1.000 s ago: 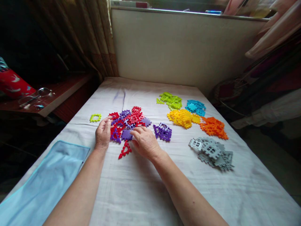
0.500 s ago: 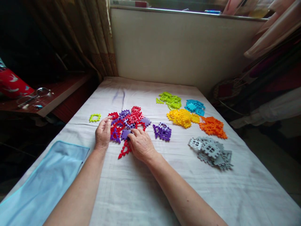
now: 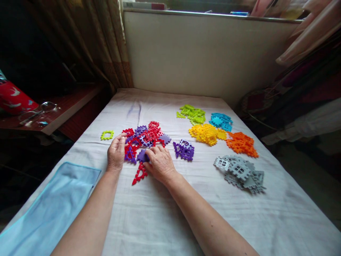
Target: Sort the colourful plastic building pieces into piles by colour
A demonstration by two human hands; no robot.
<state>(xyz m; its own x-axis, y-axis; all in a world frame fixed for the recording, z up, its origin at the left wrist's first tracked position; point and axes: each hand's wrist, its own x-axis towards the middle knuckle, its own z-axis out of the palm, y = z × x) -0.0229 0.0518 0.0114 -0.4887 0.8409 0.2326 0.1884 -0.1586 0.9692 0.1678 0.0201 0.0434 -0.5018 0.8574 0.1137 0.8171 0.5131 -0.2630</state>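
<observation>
My left hand [image 3: 116, 151] rests on its side at the left edge of a mixed pile of notched plastic building pieces. Its fingers are loosely curved, with no piece visible in them. My right hand [image 3: 161, 163] reaches into the near side of the pile, fingertips closed on a purple square building piece [image 3: 142, 155]; the hand partly hides it. Red pieces [image 3: 153, 134] and other purple ones [image 3: 140, 130] overlap behind. A red triangular piece [image 3: 140, 174] lies just in front of the pile. Right of my right hand is a small purple heap [image 3: 184, 150].
Farther right lie heaps of green [image 3: 193, 113], blue [image 3: 221, 121], yellow [image 3: 206, 134], orange [image 3: 242, 144] and grey pieces [image 3: 241, 173]. A single lime frame piece [image 3: 107, 135] and a light blue cloth [image 3: 57, 202] are at left. Glasses [image 3: 39, 112] rest on a side table.
My right hand has shifted slightly, and the red triangular piece has slid a little toward me. My left hand stays almost in place.
</observation>
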